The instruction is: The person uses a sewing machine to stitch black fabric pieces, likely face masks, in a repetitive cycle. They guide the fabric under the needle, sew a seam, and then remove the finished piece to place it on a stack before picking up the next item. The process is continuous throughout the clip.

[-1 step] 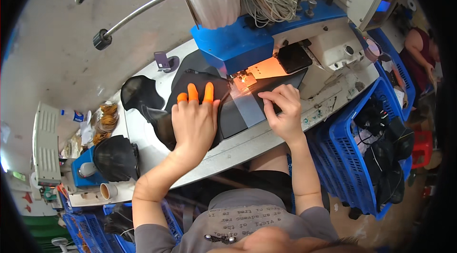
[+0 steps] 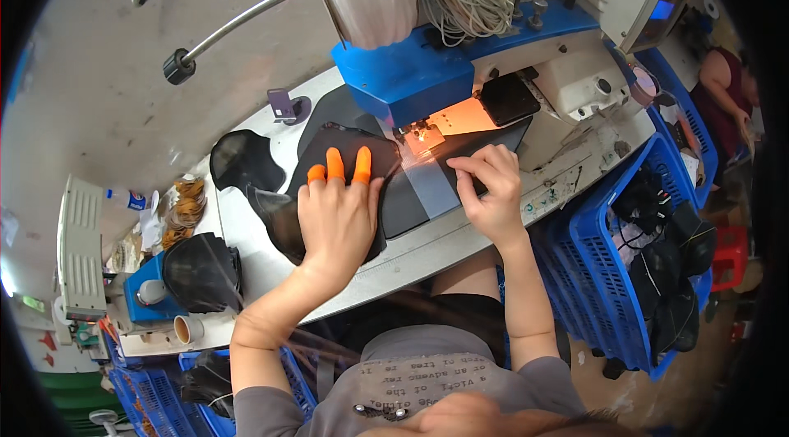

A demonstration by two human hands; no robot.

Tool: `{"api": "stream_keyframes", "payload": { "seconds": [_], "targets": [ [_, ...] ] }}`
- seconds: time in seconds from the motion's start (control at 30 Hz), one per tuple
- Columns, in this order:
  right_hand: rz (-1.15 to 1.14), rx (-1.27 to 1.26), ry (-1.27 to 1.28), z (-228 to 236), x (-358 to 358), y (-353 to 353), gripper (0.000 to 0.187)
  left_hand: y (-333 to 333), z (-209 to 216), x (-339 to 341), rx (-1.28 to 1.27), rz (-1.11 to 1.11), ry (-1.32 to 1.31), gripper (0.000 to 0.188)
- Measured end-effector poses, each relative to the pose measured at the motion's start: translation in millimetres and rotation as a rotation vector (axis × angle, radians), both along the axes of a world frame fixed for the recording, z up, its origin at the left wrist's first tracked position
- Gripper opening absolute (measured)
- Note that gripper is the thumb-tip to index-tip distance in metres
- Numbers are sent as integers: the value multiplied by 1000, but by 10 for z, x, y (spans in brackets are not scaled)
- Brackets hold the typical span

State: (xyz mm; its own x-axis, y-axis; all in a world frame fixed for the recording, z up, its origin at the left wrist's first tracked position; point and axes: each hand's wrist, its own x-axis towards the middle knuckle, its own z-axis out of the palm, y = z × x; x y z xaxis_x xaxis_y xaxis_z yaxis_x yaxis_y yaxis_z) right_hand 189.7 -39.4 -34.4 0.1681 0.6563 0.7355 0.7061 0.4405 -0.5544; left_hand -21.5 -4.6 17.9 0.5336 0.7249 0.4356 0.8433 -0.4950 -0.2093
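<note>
1. Three orange-capped fingertips (image 2: 334, 164) top our left hand (image 2: 337, 215), grip spread flat on a black curved sheet (image 2: 383, 157).
2. Our right hand (image 2: 491, 194) nearly pinches; what its grip holds, we cannot tell.
3. That sheet lies near the blue metal machine head (image 2: 403, 79).

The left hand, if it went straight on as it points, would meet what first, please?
Beyond the black piece under the hand, probably the blue machine head, though depth is unclear.

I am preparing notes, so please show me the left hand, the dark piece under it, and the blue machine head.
Left hand (image 2: 337, 215): head view, back of the hand.
Dark piece (image 2: 382, 158): head view, right part of its surface.
Blue machine head (image 2: 403, 79): head view, middle of its housing.
</note>
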Motion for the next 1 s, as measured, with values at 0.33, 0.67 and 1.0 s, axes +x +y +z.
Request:
{"api": "stream_keyframes", "payload": {
  "seconds": [0.33,0.67,1.0],
  "targets": [
    [3,-39,-94,101,-96,-151,19,-503,-25,-265,-117,-181,-126,60],
    [465,-258,297,112,-1015,-701,40,-745,-92,-1051,-273,-499,-679,29],
    [445,-307,529,-378,-1159,-644,15,-817,-597,-1385,-1321,-29,-1339,28]
  ]
}}
